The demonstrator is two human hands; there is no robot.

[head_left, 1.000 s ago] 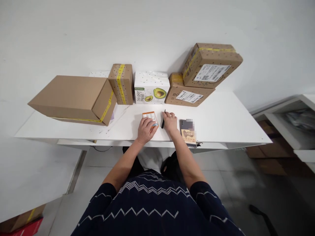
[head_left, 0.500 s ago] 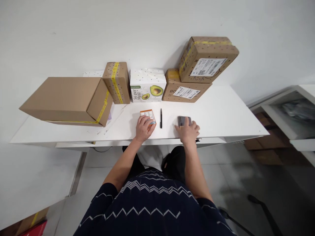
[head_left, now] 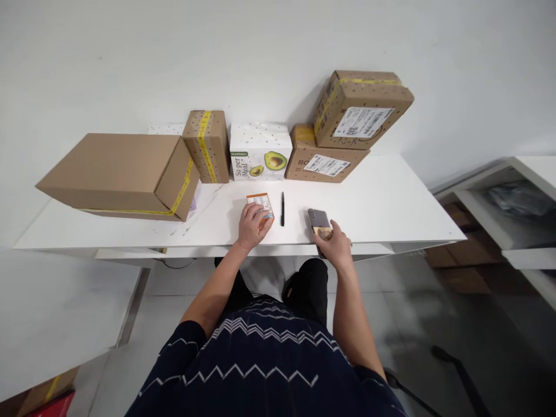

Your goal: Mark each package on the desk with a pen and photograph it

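The left hand (head_left: 253, 227) lay half-curled over one small orange-and-white box (head_left: 260, 200) near the table's (head_left: 391, 214) front edge; whether it gripped, I couldn't tell. The right hand (head_left: 337, 245) was closed round one flat grey phone (head_left: 320, 218) at that edge. One slim black pen (head_left: 282, 208) lay between. Along the back edge stood one white avocado-printed box (head_left: 260, 150), one upright cardboard carton (head_left: 212, 147) and two stacked cartons (head_left: 365, 116); toward the left edge, one long smooth carton (head_left: 113, 165).

Right grip (head_left: 337, 244), at the pen (head_left: 282, 209) 1 second ago, now around the phone (head_left: 319, 218), itself slightly turned.
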